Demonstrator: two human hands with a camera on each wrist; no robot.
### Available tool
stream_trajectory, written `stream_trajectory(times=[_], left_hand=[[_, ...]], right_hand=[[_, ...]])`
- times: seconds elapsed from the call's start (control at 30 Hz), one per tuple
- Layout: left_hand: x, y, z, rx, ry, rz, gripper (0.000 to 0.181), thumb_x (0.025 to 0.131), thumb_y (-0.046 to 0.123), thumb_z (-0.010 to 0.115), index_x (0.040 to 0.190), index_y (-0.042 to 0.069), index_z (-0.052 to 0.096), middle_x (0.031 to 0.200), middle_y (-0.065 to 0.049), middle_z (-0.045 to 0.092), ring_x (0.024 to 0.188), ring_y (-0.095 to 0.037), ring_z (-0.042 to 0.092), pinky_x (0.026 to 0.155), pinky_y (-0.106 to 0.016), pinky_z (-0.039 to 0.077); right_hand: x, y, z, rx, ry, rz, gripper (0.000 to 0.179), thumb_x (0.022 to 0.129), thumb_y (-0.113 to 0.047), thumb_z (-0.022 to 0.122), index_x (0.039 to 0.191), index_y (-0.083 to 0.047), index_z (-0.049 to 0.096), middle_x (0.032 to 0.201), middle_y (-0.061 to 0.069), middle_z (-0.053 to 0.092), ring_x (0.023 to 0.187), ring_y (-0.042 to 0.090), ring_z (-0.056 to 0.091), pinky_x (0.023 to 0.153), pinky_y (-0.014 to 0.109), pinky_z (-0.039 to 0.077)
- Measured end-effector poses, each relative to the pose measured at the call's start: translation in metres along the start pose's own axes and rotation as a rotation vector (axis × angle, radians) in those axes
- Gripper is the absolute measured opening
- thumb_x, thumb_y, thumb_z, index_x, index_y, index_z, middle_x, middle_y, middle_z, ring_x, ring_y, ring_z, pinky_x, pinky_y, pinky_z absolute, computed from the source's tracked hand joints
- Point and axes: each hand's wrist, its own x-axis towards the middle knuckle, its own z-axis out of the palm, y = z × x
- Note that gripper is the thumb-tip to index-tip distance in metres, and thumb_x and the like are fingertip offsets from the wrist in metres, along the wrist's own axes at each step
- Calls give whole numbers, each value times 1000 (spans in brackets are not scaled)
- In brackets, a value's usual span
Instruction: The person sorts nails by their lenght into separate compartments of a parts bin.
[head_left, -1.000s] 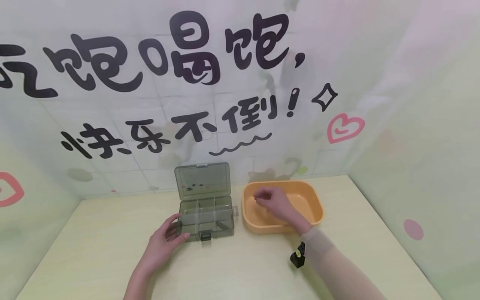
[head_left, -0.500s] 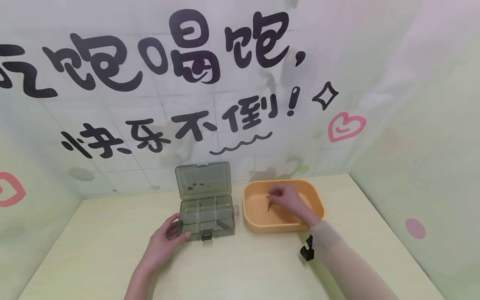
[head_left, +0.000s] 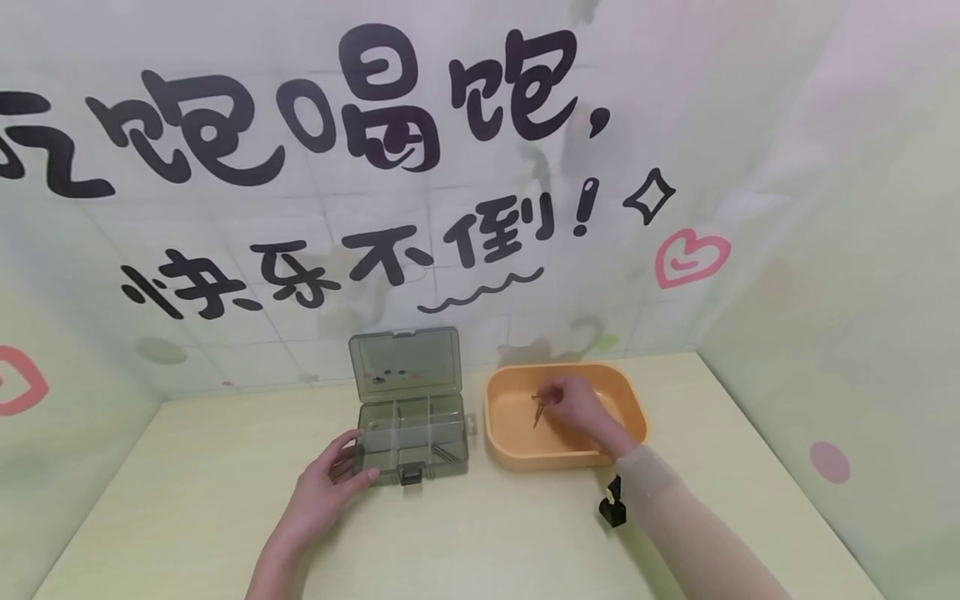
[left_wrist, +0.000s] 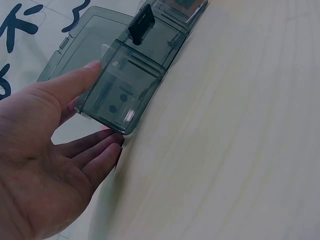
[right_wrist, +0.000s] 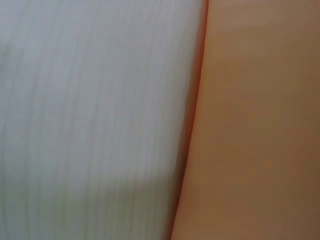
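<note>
A translucent grey compartment box [head_left: 442, 469] stands on the table with its lid [head_left: 408, 362] raised. My left hand [head_left: 322, 492] holds its left front corner. In the left wrist view, the thumb [left_wrist: 82, 80] lies against the front of the box and the other fingers [left_wrist: 102, 155] sit by its end. Several thin metal pieces [head_left: 446, 452] lie in the front right compartment. Over the orange tub [head_left: 525, 458], my right hand [head_left: 577, 404] pinches a thin, dark, screw-like piece [head_left: 537, 412], which points down. That hand is outside the right wrist view.
The tub stands just right of the box on the pale wooden table [head_left: 480, 533]. Behind both rises a white wall [head_left: 465, 333] with black lettering; another wall [head_left: 840, 400] borders the right side. The right wrist view shows the tub's outer side [right_wrist: 255, 125] close up.
My right hand has moved slightly right over the tub, and the thin dark piece has come into sight below its fingertips. My left hand and the box have stayed in place.
</note>
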Motion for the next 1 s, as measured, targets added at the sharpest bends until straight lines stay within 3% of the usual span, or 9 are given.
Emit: stream_trajectory(times=[0.3, 1.0], left_hand=[[0, -2, -2, -4, 6, -5, 76, 94, 29, 78, 156, 14, 39, 151, -34, 41, 140, -50, 41, 114, -51, 41], [1, -1, 0, -3, -5, -5, 76, 94, 30, 78, 156, 15, 39, 151, -34, 42, 140, -49, 41, 114, -50, 41]], right_hand=[[1, 0, 3, -4, -32, -42, 28, 71, 16, 66, 96, 6, 75, 87, 10, 73, 77, 17, 64, 70, 29, 58], [-1, -1, 2, -42, -46, -63, 25, 70, 16, 68, 92, 6, 76, 89, 11, 75, 75, 15, 62, 67, 24, 54]])
